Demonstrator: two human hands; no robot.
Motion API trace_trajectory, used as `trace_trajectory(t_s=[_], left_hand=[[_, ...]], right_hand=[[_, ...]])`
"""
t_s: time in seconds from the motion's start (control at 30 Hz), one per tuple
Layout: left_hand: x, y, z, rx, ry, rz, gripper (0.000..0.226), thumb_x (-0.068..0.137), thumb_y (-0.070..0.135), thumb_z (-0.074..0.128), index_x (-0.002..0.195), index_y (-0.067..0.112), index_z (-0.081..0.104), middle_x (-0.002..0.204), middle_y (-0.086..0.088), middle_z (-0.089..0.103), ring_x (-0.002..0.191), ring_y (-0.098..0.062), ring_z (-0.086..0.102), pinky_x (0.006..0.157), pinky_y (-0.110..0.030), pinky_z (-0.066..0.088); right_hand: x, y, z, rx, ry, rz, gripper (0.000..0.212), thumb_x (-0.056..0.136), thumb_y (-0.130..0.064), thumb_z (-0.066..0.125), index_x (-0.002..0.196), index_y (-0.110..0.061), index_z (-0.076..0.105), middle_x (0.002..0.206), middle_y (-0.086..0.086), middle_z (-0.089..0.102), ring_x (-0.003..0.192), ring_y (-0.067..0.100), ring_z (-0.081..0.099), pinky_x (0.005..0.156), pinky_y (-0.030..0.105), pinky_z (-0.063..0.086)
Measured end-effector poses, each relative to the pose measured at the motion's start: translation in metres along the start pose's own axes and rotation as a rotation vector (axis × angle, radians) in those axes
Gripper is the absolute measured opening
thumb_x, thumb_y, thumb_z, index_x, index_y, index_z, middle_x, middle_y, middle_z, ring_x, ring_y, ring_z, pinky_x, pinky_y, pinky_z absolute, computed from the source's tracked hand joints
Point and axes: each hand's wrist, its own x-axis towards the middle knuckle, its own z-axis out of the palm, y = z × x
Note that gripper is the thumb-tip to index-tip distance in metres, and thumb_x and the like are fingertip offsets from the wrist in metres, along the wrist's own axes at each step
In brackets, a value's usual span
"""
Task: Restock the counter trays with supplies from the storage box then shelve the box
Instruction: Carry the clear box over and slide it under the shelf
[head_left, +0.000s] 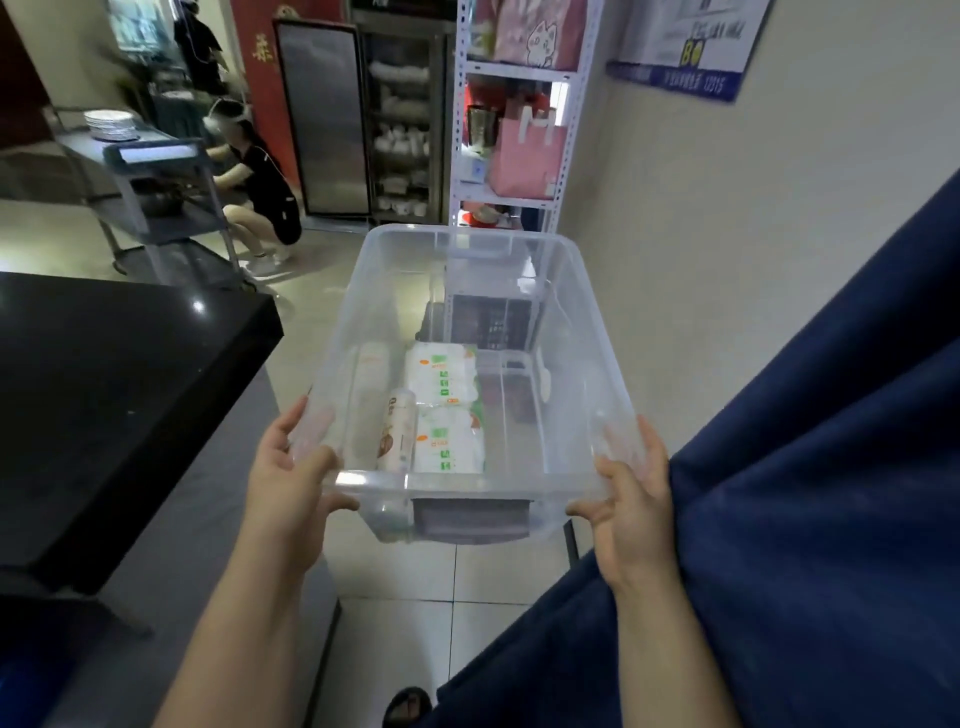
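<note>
I carry a clear plastic storage box (587, 332) in the air in front of me, above the tiled floor. My left hand (291, 483) grips its near left corner and my right hand (631, 499) grips its near right corner. Inside, at the near left of the box, lie two white packs of tissues (447, 410) with green and orange print and a roll of cups in a sleeve (397, 431). The right half of the box holds nothing. A white metal shelf rack (511, 130) stands straight ahead against the wall.
A black counter (119, 395) juts in at the left. A dark blue curtain (810, 519) hangs at my right. Further back a person crouches by a grey cart (156, 192) with plates on it. A steel cabinet (400, 119) stands behind.
</note>
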Motion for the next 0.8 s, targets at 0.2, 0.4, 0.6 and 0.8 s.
trace_trajectory(t_s=[0.2, 0.4, 0.6, 0.8], left_hand=[[0.104, -0.006, 0.031, -0.014, -0.018, 0.007, 0.046, 0.086, 0.006, 0.06, 0.118, 0.038, 0.055, 0.113, -0.019, 0.054, 0.061, -0.013, 0.066, 0.046, -0.039, 0.051], [0.234, 0.02, 0.067, -0.037, -0.074, 0.017, 0.046, 0.088, 0.003, 0.056, 0.12, 0.035, 0.052, 0.106, -0.012, 0.052, 0.056, -0.016, 0.06, 0.045, -0.035, 0.047], [0.347, 0.03, 0.089, 0.001, -0.062, 0.066, 0.057, 0.084, -0.007, 0.049, 0.125, 0.033, 0.05, 0.111, -0.01, 0.056, 0.058, -0.013, 0.06, 0.038, -0.028, 0.046], [0.44, 0.024, 0.101, 0.015, -0.004, 0.043, 0.059, 0.083, -0.008, 0.049, 0.13, 0.028, 0.049, 0.115, -0.003, 0.06, 0.065, -0.017, 0.058, 0.038, -0.03, 0.046]], right_hand=[[0.091, 0.017, 0.042, -0.015, -0.011, 0.0, 0.059, 0.082, -0.006, 0.053, 0.129, -0.041, 0.047, 0.137, 0.005, 0.05, 0.102, 0.033, 0.057, 0.063, 0.043, 0.041], [0.193, 0.017, 0.12, -0.039, 0.0, -0.054, 0.056, 0.078, -0.011, 0.055, 0.117, -0.051, 0.051, 0.135, 0.001, 0.052, 0.092, 0.03, 0.056, 0.061, 0.042, 0.042], [0.284, 0.038, 0.19, -0.017, -0.029, -0.066, 0.057, 0.086, -0.002, 0.049, 0.113, -0.053, 0.051, 0.135, 0.001, 0.054, 0.109, 0.037, 0.058, 0.069, 0.048, 0.04], [0.375, 0.062, 0.242, -0.024, -0.062, -0.008, 0.054, 0.089, -0.007, 0.052, 0.133, -0.038, 0.044, 0.129, 0.005, 0.06, 0.094, 0.027, 0.064, 0.056, 0.036, 0.038]])
